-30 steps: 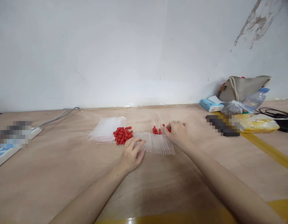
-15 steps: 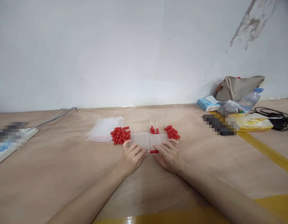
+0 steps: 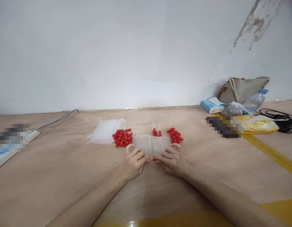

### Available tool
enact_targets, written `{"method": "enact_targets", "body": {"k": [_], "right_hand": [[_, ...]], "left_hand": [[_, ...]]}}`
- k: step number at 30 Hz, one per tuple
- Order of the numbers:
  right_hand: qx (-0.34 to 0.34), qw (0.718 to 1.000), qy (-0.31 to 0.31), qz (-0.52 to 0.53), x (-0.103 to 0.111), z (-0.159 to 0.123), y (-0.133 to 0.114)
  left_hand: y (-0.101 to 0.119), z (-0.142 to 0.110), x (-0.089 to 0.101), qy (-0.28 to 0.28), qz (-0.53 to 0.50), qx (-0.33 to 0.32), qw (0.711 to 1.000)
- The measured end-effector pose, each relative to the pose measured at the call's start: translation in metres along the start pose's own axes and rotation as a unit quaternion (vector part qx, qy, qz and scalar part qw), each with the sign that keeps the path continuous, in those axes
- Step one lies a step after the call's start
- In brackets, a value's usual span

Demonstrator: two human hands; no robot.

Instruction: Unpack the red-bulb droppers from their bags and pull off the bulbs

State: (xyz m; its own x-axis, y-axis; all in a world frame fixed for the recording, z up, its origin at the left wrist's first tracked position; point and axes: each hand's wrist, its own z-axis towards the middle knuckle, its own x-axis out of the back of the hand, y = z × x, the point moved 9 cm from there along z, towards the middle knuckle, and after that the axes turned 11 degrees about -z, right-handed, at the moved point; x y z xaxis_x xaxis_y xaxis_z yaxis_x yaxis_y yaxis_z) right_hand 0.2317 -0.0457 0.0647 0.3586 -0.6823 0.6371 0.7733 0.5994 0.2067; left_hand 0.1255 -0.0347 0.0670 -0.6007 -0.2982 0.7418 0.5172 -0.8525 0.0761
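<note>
A row of clear glass tubes [image 3: 151, 145] lies flat on the wooden surface, with one pile of red rubber caps [image 3: 122, 138] to its left and another pile [image 3: 175, 135] to its right. A few capped tubes [image 3: 156, 132] lie just behind the row. My left hand [image 3: 134, 160] and my right hand [image 3: 173, 160] meet at the row's near edge. The fingers of both are curled together around one tube with a red cap [image 3: 154, 159] between them.
A stack of clear zip bags [image 3: 105, 132] lies left of the caps. A white power strip [image 3: 10, 143] with a grey cable is at far left. At right sit a blue box [image 3: 212, 105], a grey bag [image 3: 245, 88], yellow packaging and black cables.
My right hand left the caps on the right and came back to meet my left hand at the near edge of the tube row, bringing a red cap; both hands drew slightly nearer.
</note>
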Motion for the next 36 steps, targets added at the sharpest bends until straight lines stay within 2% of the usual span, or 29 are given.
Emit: {"method": "enact_targets", "body": {"k": [12, 16, 18, 20, 22, 24, 26, 28, 30, 33, 36], "right_hand": [[0.026, 0.999, 0.011, 0.035, 0.006, 0.000, 0.002], [0.036, 0.997, 0.013, 0.066, 0.010, -0.001, 0.011], [-0.030, 0.994, 0.031, 0.103, 0.014, -0.004, 0.034], [-0.159, 0.975, 0.062, 0.140, 0.018, -0.009, 0.075], [-0.276, 0.947, 0.064, 0.150, 0.013, -0.017, 0.118], [-0.387, 0.910, 0.043, 0.144, 0.001, -0.028, 0.160], [-0.507, 0.843, -0.004, 0.182, -0.023, -0.047, 0.199], [-0.541, 0.817, -0.019, 0.198, -0.041, -0.058, 0.221], [-0.555, 0.803, -0.029, 0.215, -0.057, -0.067, 0.231], [-0.549, 0.796, -0.052, 0.248, -0.075, -0.075, 0.228], [-0.540, 0.796, -0.073, 0.263, -0.084, -0.080, 0.222]], "left_hand": [[0.006, 0.001, 0.004, 0.023, -0.010, -0.023, 0.999], [-0.001, -0.005, 0.006, 0.027, -0.046, -0.020, 0.998], [-0.017, -0.008, 0.013, 0.051, -0.067, 0.026, 0.996], [-0.037, -0.011, 0.020, 0.076, -0.074, 0.090, 0.990], [-0.050, -0.010, 0.020, 0.077, -0.066, 0.136, 0.985], [-0.056, -0.005, 0.015, 0.064, -0.054, 0.154, 0.984], [-0.058, 0.003, 0.007, 0.054, -0.046, 0.158, 0.985], [-0.057, 0.012, 0.000, 0.053, -0.046, 0.156, 0.985], [-0.055, 0.020, -0.005, 0.063, -0.053, 0.150, 0.985], [-0.048, 0.027, -0.010, 0.088, -0.066, 0.131, 0.985], [-0.039, 0.029, -0.019, 0.079, -0.080, 0.111, 0.987]]}}
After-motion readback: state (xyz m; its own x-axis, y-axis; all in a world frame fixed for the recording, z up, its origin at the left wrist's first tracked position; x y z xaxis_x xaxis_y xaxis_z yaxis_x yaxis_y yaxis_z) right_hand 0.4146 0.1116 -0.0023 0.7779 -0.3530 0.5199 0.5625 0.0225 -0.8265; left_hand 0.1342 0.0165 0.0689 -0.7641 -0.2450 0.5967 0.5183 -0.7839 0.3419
